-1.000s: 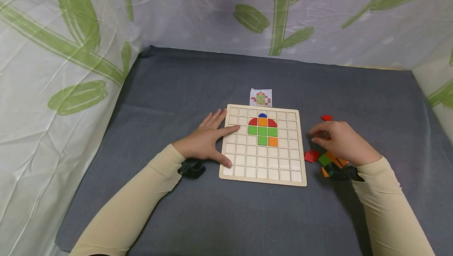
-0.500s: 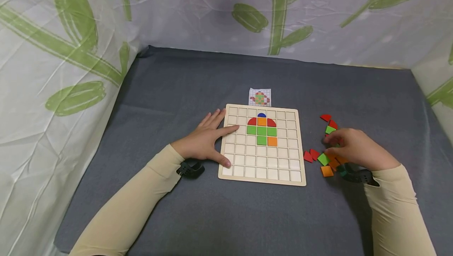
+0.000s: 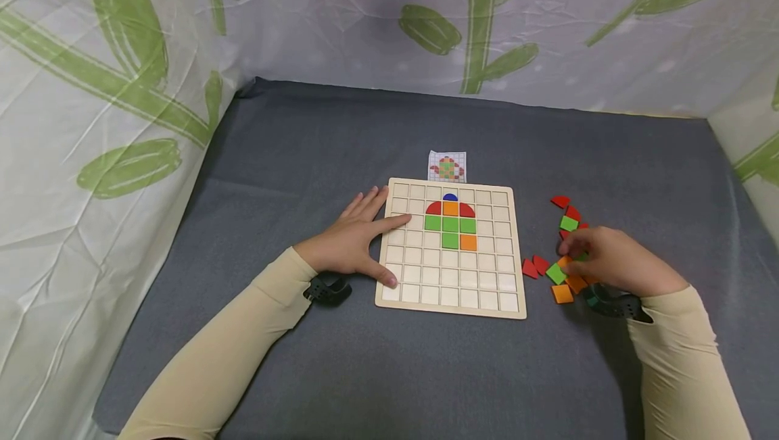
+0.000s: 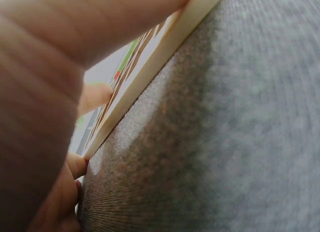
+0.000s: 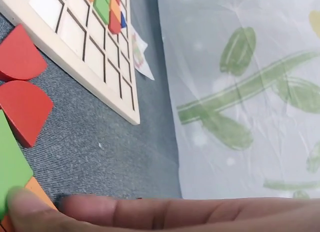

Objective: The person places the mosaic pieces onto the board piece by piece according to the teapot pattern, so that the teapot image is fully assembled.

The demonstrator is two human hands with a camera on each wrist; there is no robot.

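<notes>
A wooden grid board [image 3: 450, 311] lies on the table, with blue, red, orange and green tiles set in its upper middle cells. My left hand [image 3: 349, 240] is spread along its left edge, fingers straight, thumb and forefinger resting on the board. In the left wrist view those fingers touch the board's pale rim [image 4: 150, 74]. Right of the board, my right hand [image 3: 617, 261] is over a loose pile and pinches an orange tile [image 5: 40, 192] between thumb and forefinger. A green tile [image 5: 12, 167] lies beside it. The hand hides part of the pile.
A small printed pattern card [image 3: 447, 168] lies against the board's far edge. Red quarter-round tiles [image 3: 560, 202] and a green square [image 3: 569, 223] lie beyond the right hand. Two red tiles [image 3: 535, 267] sit near the board's right side. A leaf-print curtain [image 3: 365, 21] stands behind.
My right hand has moved right and toward me over the pile, uncovering red and green tiles; an orange tile now shows at its fingertips. My left hand has stayed on the board.
</notes>
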